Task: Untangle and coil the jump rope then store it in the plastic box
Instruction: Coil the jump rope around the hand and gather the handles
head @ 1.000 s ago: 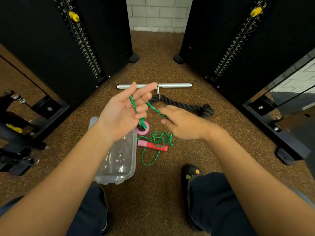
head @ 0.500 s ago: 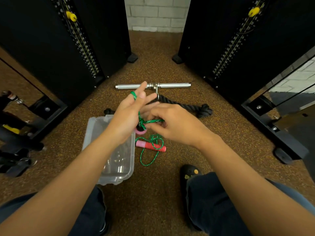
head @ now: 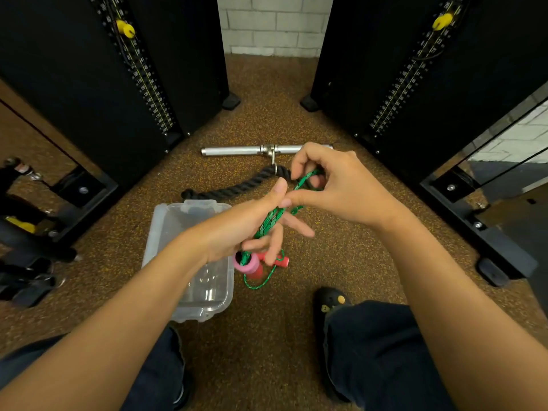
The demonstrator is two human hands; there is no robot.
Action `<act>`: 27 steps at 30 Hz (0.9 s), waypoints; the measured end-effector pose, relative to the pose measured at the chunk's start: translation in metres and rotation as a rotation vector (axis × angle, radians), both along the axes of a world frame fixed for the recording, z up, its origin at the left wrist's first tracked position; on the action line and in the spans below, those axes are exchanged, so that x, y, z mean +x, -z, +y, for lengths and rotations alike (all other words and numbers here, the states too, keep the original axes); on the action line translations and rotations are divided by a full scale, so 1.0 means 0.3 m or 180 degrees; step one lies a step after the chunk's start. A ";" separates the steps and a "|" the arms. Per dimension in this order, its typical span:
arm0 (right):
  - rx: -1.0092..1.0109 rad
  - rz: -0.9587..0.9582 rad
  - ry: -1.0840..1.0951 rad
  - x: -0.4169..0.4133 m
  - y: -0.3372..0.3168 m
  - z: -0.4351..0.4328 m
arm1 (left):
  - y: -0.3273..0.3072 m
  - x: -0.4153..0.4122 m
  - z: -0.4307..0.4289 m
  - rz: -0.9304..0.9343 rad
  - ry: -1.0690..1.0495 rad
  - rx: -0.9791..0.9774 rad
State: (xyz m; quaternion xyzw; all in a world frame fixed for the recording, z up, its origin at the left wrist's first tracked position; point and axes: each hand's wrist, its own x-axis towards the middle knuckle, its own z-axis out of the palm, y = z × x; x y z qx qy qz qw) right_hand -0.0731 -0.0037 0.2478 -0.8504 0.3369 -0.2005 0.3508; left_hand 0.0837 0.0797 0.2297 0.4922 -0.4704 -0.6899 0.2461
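Green braided jump rope [head: 268, 223] runs in several strands across your left hand [head: 237, 229] at the middle of the frame. Your lower fingers curl round the bundle, while your thumb points up and the other fingers splay out. Your right hand [head: 341, 191], just to the right and slightly higher, has its fingers curled and pinches a loop of the same cord under the bent index finger. The two thumb tips touch, so your hands are together. A pink round-ended handle [head: 247, 264] hangs just below your left hand with the cord running into it. A red handle [head: 281, 261] shows beside it, partly hidden by your fingers; whether it rests on the ground cannot be told. One slack loop of cord lies on the brown speckled floor [head: 267, 336] beneath. The clear plastic box [head: 157, 232] sits left of centre under your left forearm, and the rope is wholly outside it, just to its right. Above your hands, a thick black twisted rope [head: 237, 188] clipped to a chrome bar [head: 234, 150] lies between black weight stacks [head: 74, 84]. Your black shoe [head: 329, 301] shows at lower right of centre.
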 end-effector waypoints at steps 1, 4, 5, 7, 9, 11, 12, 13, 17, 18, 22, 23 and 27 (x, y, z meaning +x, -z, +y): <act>0.0168 -0.0065 -0.0040 0.004 -0.002 0.001 | 0.006 0.004 -0.001 0.0200 0.0054 0.0106; 0.0562 -0.0250 -0.0105 0.022 0.003 0.010 | 0.013 0.012 -0.008 0.1132 0.0192 0.0392; 0.0628 -0.0298 -0.0100 0.028 0.006 0.014 | 0.011 0.013 -0.010 0.1474 0.0240 0.0467; 0.0712 -0.0270 -0.0060 0.040 0.022 0.020 | 0.011 0.022 -0.016 0.2178 0.0334 0.0497; 0.0724 -0.0080 -0.0001 0.058 0.046 0.032 | 0.011 0.038 -0.028 0.2981 0.0357 0.0469; 0.0614 0.0251 0.0011 0.075 0.074 0.048 | 0.008 0.060 -0.039 0.3666 0.0214 0.0481; 0.0537 0.0421 0.0003 0.082 0.085 0.056 | 0.007 0.070 -0.042 0.3839 0.0064 0.0461; 0.0503 0.0566 -0.0004 0.088 0.090 0.065 | 0.007 0.078 -0.043 0.3877 -0.0143 0.0437; 0.0400 0.0975 -0.0087 0.100 0.088 0.088 | 0.004 0.087 -0.033 0.2955 -0.1560 0.0066; 0.0333 0.1073 -0.0097 0.104 0.085 0.092 | 0.003 0.085 -0.033 0.2815 -0.1856 0.0014; -0.0020 0.1285 -0.0252 0.111 0.075 0.129 | 0.028 0.092 -0.041 0.2423 -0.2629 -0.0068; -0.0148 0.1359 -0.0346 0.112 0.074 0.143 | 0.039 0.095 -0.043 0.2330 -0.2783 -0.0051; -0.0451 0.1420 -0.0619 0.123 0.068 0.193 | 0.078 0.084 -0.049 0.1634 -0.2923 -0.0019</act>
